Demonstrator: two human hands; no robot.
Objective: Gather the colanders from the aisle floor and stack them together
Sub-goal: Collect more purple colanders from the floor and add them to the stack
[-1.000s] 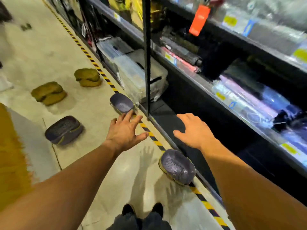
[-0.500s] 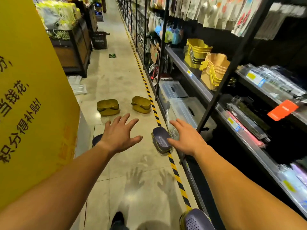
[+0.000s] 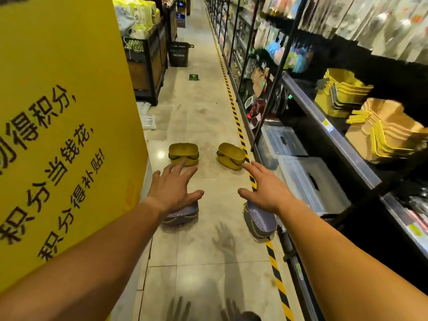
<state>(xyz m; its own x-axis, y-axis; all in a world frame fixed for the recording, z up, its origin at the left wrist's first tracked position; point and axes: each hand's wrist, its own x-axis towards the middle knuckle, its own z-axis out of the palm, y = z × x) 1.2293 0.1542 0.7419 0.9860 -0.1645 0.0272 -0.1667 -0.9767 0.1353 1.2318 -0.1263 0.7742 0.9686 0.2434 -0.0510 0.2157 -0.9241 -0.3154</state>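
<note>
Head view: the left hand (image 3: 172, 189) and right hand (image 3: 266, 188) both reach forward over the aisle floor (image 3: 208, 256), fingers spread wide, holding nothing. 2 purple colanders lie on the floor; the left purple colander (image 3: 183, 215) is half hidden under the left palm, the right purple colander (image 3: 259, 222) partly covered by the right wrist. Beyond the fingertips sit 2 yellow colander stacks, the left yellow stack (image 3: 183, 154) and right yellow stack (image 3: 231, 155); how many each holds is unclear. A shoe tip (image 3: 249, 316) is cut off below.
</note>
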